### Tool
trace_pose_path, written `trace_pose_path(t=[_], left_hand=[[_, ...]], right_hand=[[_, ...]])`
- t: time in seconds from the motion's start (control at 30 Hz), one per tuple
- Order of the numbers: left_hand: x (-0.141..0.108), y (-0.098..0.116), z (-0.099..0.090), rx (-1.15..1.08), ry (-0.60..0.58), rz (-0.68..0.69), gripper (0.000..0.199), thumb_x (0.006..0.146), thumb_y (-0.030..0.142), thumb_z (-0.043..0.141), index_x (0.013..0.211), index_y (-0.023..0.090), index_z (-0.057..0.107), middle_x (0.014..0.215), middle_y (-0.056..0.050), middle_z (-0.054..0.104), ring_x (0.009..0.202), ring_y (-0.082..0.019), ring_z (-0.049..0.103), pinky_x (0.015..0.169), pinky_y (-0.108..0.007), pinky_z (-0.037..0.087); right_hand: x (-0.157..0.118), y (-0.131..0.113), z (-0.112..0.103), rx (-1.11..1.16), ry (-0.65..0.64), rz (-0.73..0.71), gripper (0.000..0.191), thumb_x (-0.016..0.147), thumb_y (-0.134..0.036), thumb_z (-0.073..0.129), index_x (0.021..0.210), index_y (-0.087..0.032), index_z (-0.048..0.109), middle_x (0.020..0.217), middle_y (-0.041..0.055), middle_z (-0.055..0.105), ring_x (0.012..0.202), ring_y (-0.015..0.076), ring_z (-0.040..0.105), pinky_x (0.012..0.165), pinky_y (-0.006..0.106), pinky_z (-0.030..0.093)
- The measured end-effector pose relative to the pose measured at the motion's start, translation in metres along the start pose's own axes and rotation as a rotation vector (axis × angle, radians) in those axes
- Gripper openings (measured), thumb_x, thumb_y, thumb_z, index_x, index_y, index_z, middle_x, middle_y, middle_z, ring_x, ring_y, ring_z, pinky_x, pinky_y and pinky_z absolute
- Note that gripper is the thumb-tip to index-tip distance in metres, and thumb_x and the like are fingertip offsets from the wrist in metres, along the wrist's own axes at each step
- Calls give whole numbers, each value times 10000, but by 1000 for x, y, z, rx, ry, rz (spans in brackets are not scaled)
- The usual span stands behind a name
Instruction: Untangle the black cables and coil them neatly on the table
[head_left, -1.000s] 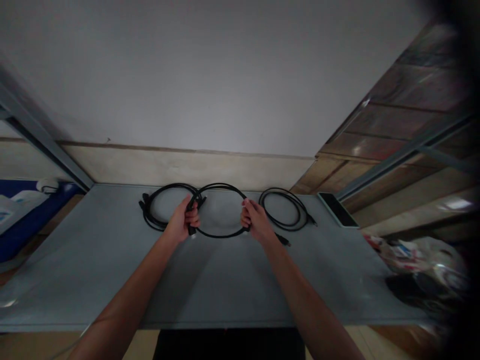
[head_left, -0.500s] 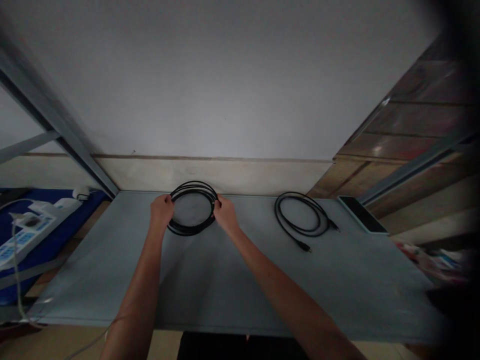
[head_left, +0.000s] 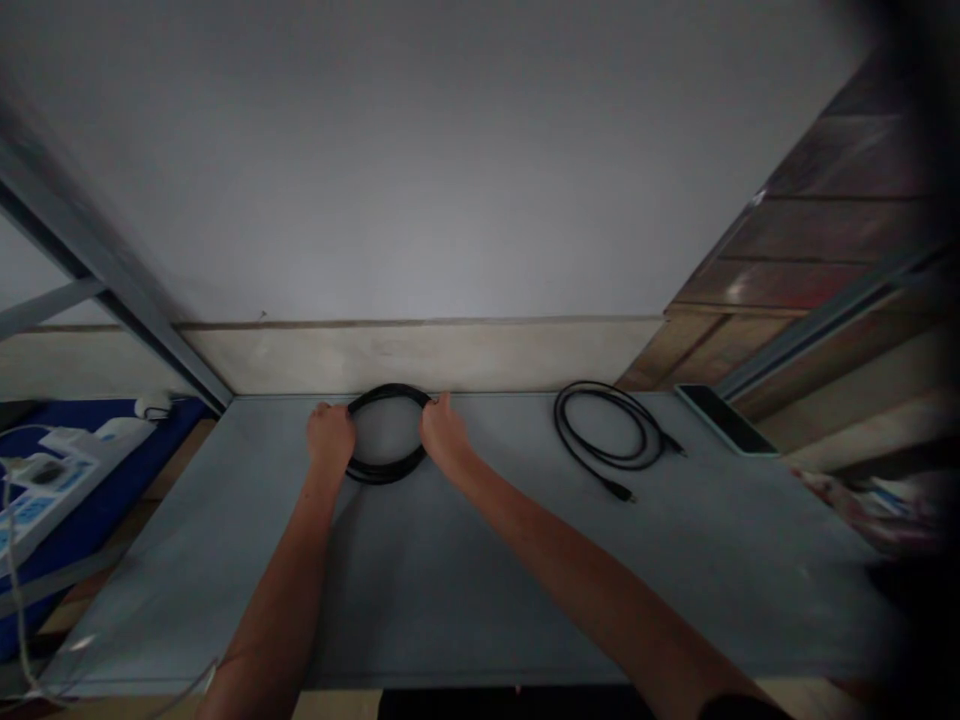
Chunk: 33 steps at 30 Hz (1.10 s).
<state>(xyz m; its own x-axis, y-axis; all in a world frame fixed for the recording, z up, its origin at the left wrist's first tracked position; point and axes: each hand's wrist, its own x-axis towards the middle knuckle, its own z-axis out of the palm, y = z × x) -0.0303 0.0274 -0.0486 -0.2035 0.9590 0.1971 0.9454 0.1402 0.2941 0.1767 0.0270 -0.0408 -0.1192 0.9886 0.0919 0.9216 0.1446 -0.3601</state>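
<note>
A coil of black cable [head_left: 386, 472] is held near the back edge of the grey table [head_left: 450, 590]. My left hand [head_left: 331, 436] is closed round the coil's left side. On its right side my right hand [head_left: 443, 430] grips the bundled loops, fingers wrapped round them. The loops lie close together as one ring. A second, looser coil of black cable [head_left: 645, 458] rests on the table to the right, its two plug ends pointing right.
A phone [head_left: 726, 420] lies at the back right corner. At the left, a white power strip [head_left: 71, 485] with cords sits on a blue surface [head_left: 112, 510]. Metal posts [head_left: 150, 335] rise at both sides, with a wall behind.
The upper loops of the held coil, spread apart before, are now gathered into a tighter ring. Both hands have closed further round its sides. The view has shifted slightly.
</note>
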Motion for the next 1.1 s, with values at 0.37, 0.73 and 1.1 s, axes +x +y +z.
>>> trace_pose_path(t=[0.37, 0.73, 1.1], left_hand=[[6, -30, -10, -292, 223, -15, 325, 902, 344, 493, 970, 156, 749, 936, -131, 747, 886, -278, 683, 851, -385, 495], [-50, 101, -16, -656, -163, 469, 264, 899, 348, 524, 967, 225, 748, 834, -42, 741, 715, -199, 647, 668, -292, 478], [-120, 158, 46, -663, -153, 602, 279, 958, 253, 461, 1212, 203, 564, 1240, -134, 624, 1210, -245, 563, 1063, -443, 436]], right_hand=[[-62, 115, -29, 190, 330, -56, 343, 993, -338, 419, 1096, -148, 686, 1050, 134, 614, 913, 221, 607, 876, 363, 486], [-134, 216, -60, -108, 68, 76, 409, 950, -208, 441, 1320, -102, 579, 1224, 205, 621, 1046, 283, 625, 920, 390, 472], [-75, 124, -31, 516, 14, -276, 301, 804, -10, 506, 974, -153, 710, 928, 66, 718, 854, 176, 647, 796, 280, 489]])
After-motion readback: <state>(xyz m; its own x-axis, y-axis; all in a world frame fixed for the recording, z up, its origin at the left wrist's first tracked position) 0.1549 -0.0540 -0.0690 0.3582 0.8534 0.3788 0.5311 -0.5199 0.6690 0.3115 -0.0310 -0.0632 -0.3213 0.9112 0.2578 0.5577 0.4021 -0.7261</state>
